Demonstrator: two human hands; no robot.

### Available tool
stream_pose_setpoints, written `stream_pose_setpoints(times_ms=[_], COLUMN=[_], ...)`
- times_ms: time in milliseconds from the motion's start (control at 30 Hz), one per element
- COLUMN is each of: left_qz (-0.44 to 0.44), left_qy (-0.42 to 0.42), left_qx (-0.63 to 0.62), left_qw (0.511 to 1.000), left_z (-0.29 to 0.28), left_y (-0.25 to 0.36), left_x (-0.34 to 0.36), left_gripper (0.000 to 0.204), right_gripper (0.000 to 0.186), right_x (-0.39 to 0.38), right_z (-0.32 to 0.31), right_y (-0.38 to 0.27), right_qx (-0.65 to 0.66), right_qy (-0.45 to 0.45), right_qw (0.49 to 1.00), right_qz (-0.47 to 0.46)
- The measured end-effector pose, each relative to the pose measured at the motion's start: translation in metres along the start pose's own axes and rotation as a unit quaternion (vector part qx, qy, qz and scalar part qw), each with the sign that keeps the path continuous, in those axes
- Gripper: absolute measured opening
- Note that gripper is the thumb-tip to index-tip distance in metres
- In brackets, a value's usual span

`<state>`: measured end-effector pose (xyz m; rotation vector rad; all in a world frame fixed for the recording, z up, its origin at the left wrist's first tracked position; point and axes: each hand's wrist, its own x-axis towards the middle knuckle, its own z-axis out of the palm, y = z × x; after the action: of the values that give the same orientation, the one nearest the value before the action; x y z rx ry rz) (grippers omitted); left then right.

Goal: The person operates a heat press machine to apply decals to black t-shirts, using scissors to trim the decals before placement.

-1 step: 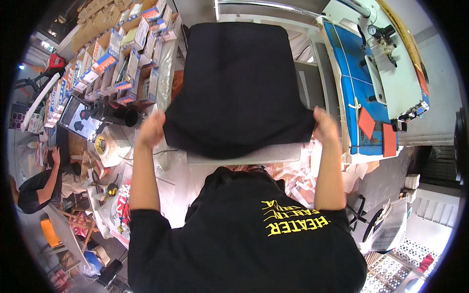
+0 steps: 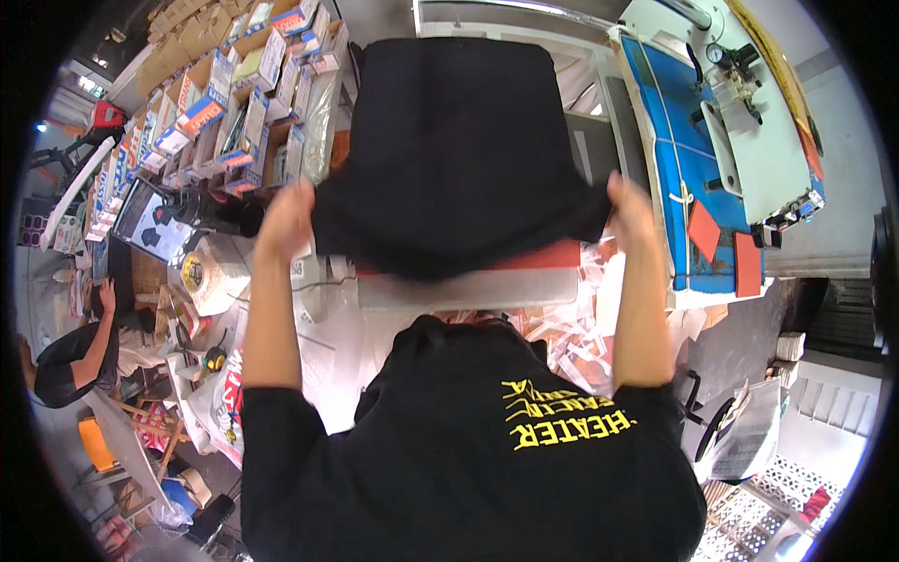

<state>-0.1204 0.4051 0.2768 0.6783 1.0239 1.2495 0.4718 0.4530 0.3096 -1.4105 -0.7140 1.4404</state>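
Note:
A black cloth point(image 2: 459, 140), perhaps a garment, is spread over a padded flat board whose grey front edge point(image 2: 468, 290) and a red strip point(image 2: 524, 257) show below it. At the cloth's near left corner, my left hand point(image 2: 288, 220) is closed on the fabric. My right hand point(image 2: 629, 211) grips the opposite near corner, its fingers blurred. Between my hands the near edge sags and is smeared by motion. How the cloth lies under its top layer is hidden.
Cardboard boxes point(image 2: 201, 117) of narrow items crowd the left, beside a screen point(image 2: 154, 225). A blue-topped press bed point(image 2: 670, 150) with red pads point(image 2: 704, 232) and a pressure gauge point(image 2: 715, 53) stands at right. Paper scraps point(image 2: 571, 342) lie below. Another person point(image 2: 80, 361) works far left.
Both hands have moved slightly farther from me with the cloth's near edge. The red strip and more of the board's grey front edge now show.

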Motion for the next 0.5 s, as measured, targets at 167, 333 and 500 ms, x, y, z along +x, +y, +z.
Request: stream_pose_setpoints(times_ms=[167,333,500], left_qz=[0.312,0.34,0.26], left_qy=[-0.037,0.101,0.177], left_qx=[-0.074,0.057,0.295], left_qw=[0.947,0.933,0.902], left_z=[0.127,0.122,0.11], left_y=[0.211,0.233,0.129], left_x=[0.078,0.074,-0.017], left_gripper=[0.032,0.03,0.031], right_gripper=[0.041,0.034,0.038], right_x=[0.028,0.003,-0.063], right_z=[0.091,0.077,0.054], right_y=[-0.237,-0.252,-0.116], right_qx=[0.246,-0.069,-0.332], right_qy=[-0.01,0.189,0.305], right_qw=[0.914,0.893,0.817], right_qz=[-0.322,-0.402,-0.359])
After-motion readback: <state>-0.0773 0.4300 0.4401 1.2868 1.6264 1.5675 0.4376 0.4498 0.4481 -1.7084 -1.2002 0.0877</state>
